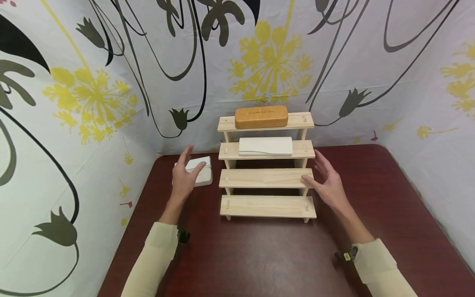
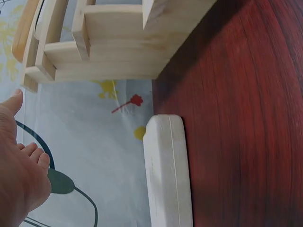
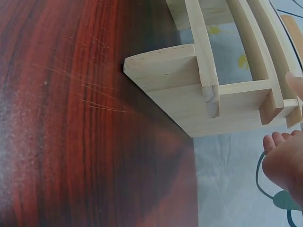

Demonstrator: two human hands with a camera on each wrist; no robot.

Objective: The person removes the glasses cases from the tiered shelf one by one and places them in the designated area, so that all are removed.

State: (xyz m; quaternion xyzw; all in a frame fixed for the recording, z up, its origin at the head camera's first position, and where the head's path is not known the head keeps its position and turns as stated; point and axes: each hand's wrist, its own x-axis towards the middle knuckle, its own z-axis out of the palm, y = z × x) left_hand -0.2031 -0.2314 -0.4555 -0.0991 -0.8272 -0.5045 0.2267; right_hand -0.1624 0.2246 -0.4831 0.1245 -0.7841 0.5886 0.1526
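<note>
A four-tier wooden step shelf [image 1: 267,206] stands at the back of the dark red-brown table. On its top tier lies a tan oblong case [image 1: 261,117]; a flat white item [image 1: 265,146] lies on the tier below. My left hand [image 1: 182,177] is held left of the shelf, fingers spread and grasping nothing, overlapping a white rounded case [image 1: 203,177] in the head view. The left wrist view shows this white case [image 2: 165,170] on the table beside the shelf. At the shelf's right end is my right hand [image 1: 328,183], thumb near the second-lowest tier, fingers extended along the side.
White cloth with yellow and dark flower prints [image 1: 271,62] hangs behind the table and along both sides. The two lower tiers of the shelf carry no objects. Bare table top [image 1: 267,255] stretches in front of the shelf.
</note>
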